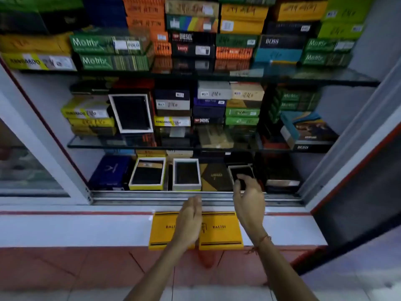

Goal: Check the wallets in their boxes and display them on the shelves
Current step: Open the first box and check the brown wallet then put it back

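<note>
The reference point is the white ledge [86,229] that runs along the foot of the open display cabinet. Two yellow box lids marked BALISI [221,230] lie flat on this ledge, side by side and touching. The person's left hand [189,222] hovers over the seam between the two lids, fingers straight and pressed together, gripping nothing. The right hand [249,199] reaches past the far edge of the ledge into the bottom shelf, fingers curled and partly spread around the near end of a small open box holding a dark wallet [242,171]; whether the fingers actually clamp the box cannot be told, as the hand covers that end. A thread bracelet [263,240] circles the right wrist. Left of this box on the same shelf, still beyond the ledge, lies a brown and black box [214,177], then a white-rimmed open box with a black wallet [186,173], then a yellow-rimmed open box with a black and tan wallet [148,173], then a closed blue box [108,172]. Above the ledge, the middle glass shelf [97,145] carries stacked closed boxes and one white-framed open box standing upright [131,112]. The top shelf holds further stacks of green, orange, yellow and black boxes [195,35].
</note>
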A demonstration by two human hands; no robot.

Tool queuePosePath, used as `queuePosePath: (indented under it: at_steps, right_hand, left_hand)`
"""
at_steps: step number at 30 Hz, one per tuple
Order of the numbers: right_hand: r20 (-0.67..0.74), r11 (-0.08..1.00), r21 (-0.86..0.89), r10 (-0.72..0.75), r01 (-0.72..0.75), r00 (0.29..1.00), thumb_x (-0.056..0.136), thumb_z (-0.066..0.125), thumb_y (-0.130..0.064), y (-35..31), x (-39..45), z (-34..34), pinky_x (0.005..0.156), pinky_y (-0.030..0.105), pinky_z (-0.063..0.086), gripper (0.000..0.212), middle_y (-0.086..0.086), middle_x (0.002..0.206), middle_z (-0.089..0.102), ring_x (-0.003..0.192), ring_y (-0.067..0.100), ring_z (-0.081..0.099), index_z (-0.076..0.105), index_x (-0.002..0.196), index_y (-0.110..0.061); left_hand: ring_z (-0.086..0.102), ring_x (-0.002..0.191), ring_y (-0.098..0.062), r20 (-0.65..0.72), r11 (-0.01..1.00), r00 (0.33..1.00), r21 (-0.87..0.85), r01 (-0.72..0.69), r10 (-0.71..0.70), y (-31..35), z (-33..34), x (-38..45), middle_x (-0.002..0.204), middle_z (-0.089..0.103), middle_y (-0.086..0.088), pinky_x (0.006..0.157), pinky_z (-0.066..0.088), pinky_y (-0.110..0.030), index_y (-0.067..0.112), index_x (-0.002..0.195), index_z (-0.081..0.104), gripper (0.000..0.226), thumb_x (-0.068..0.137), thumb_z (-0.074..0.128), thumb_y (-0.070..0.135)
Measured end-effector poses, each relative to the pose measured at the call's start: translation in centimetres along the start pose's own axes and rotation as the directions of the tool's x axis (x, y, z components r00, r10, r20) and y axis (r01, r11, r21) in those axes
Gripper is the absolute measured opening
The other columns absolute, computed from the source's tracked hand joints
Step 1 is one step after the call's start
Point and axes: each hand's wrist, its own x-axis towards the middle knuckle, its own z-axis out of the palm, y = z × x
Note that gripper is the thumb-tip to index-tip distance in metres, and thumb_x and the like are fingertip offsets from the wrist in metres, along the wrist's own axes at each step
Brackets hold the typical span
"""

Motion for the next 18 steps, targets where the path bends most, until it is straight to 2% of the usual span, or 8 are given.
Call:
queuePosePath:
  at_steps: [2,4,5,8,11,14,16,18]
  right_hand:
    - [0.159,0.98,-0.128,0.171,-0.151,0.972,0.091,0.052,-0.018,2.1,-1.2,1.1,0.089,0.039,0.047,0.034,0.016,0.126,0.059,0.121,0.033,0.048,0.054,0.124,-0.008]
    - [0.324,0.924,-0.248,0.362,-0.29,0.874,0.09,0.052,-0.019,4.8,-3.0,2.2,0.1,0.042,0.04,0.044,0.018,0.134,0.051,0.128,0.035,0.039,0.045,0.132,-0.006]
    - [0.372,0.897,-0.283,0.429,-0.339,0.823,0.09,0.051,-0.021,6.0,-3.7,2.6,0.102,0.043,0.038,0.048,0.019,0.137,0.048,0.128,0.036,0.037,0.041,0.135,-0.005]
    - [0.464,0.861,-0.291,0.509,-0.418,0.725,0.09,0.05,-0.023,7.3,-4.7,3.2,0.103,0.045,0.038,0.052,0.022,0.132,0.051,0.12,0.038,0.047,0.038,0.136,-0.002]
    - [0.486,0.85,-0.234,0.523,-0.473,0.7,0.089,0.053,-0.026,8.0,-5.0,3.7,0.093,0.049,0.048,0.051,0.021,0.122,0.058,0.108,0.037,0.056,0.041,0.133,-0.003]
    - [0.509,0.837,-0.209,0.534,-0.505,0.675,0.081,0.059,-0.042,9.7,-4.9,4.0,0.09,0.051,0.051,0.062,0.017,0.116,0.061,0.104,0.036,0.058,0.044,0.131,-0.008]
    - [0.52,0.822,-0.166,0.543,-0.545,0.66,0.073,0.066,-0.053,8.7,-4.7,2.5,0.09,0.049,0.051,0.072,0.011,0.115,0.06,0.106,0.034,0.057,0.045,0.129,-0.012]
    - [0.545,0.797,-0.057,0.53,-0.601,0.65,0.073,0.073,-0.048,7.7,-4.6,1.2,0.086,0.039,0.05,0.065,0.005,0.112,0.058,0.103,0.026,0.057,0.047,0.125,-0.017]
  left_hand:
    - [0.055,0.073,-0.016,0.128,0.988,0.981,0.061,0.139,-0.146,-1.0,1.3,-0.7,0.077,0.057,0.0,0.077,0.046,-0.039,0.007,0.098,0.055,0.044,0.099,0.023,0.038]
    - [0.06,0.104,-0.031,0.213,0.962,0.94,0.119,0.246,-0.266,-2.4,2.8,-1.3,0.122,0.06,-0.016,0.087,0.046,-0.037,0.007,0.106,0.056,0.04,0.101,0.024,0.03]
    - [0.051,0.122,-0.033,0.224,0.954,0.929,0.13,0.27,-0.294,-2.8,3.4,-1.4,0.146,0.042,-0.016,0.089,0.044,-0.03,0.01,0.108,0.056,0.036,0.101,0.025,0.027]
    - [0.034,0.138,-0.033,0.205,0.931,0.908,0.099,0.352,-0.365,-2.6,4.5,-1.4,0.158,0.017,-0.013,0.105,0.04,-0.036,0.007,0.144,0.027,0.046,0.101,0.026,0.024]
    - [0.049,0.123,-0.037,0.184,0.889,0.874,-0.009,0.459,-0.449,-2.3,5.3,-1.5,0.157,0.018,-0.011,0.084,0.051,-0.04,0.014,0.15,0.003,0.056,0.1,0.027,0.02]
    - [0.055,0.081,-0.015,0.153,0.776,0.798,-0.185,0.603,-0.583,-2.5,5.5,-0.8,0.143,0.041,-0.01,0.067,0.047,-0.027,0.01,0.146,0.025,0.047,0.1,0.026,0.02]
    - [0.055,0.077,-0.019,0.184,0.636,0.709,-0.333,0.696,-0.68,-3.1,5.6,-0.1,0.109,0.062,-0.013,0.073,0.048,-0.032,0.005,0.112,0.058,0.038,0.098,0.028,0.024]
    - [0.054,0.063,-0.022,0.222,0.523,0.67,-0.474,0.709,-0.708,-2.7,5.2,0.1,0.073,0.06,-0.009,0.065,0.047,-0.034,0.01,0.073,0.055,0.037,0.099,0.033,0.023]
